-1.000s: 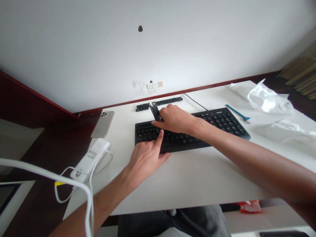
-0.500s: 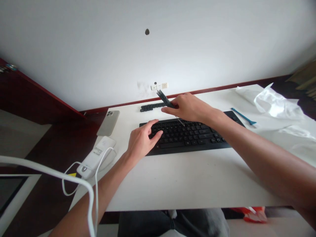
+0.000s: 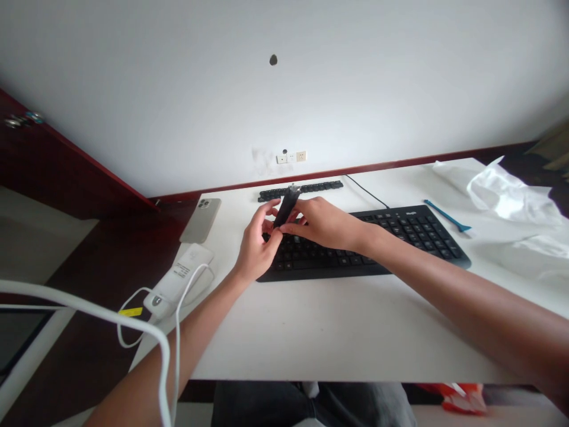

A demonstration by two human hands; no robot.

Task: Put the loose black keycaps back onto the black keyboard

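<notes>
My right hand [image 3: 324, 220] is closed around the black handle of a keycap puller [image 3: 288, 201], held tilted above the left part of a black keyboard [image 3: 320, 261]. The puller's lower end is hidden by my fingers. My left hand [image 3: 258, 243] is closed there too, its thumb and fingertips meeting the right thumb. Whatever small thing lies between the left fingers cannot be made out. Behind the hands, rows of loose black keycaps [image 3: 322, 187] lie along the far part of the white table [image 3: 302, 332].
A blue pry tool [image 3: 447, 216] lies right of the keyboard, near crumpled clear plastic bags [image 3: 502, 193]. On the left are a phone [image 3: 201, 220] and a white power bank [image 3: 178, 281] with a white cable [image 3: 162, 350]. The keyboard's black cord [image 3: 365, 191] runs back.
My right hand has lifted the puller off the keys and moved left with it. My left hand has come up from the keyboard to meet its lower end.
</notes>
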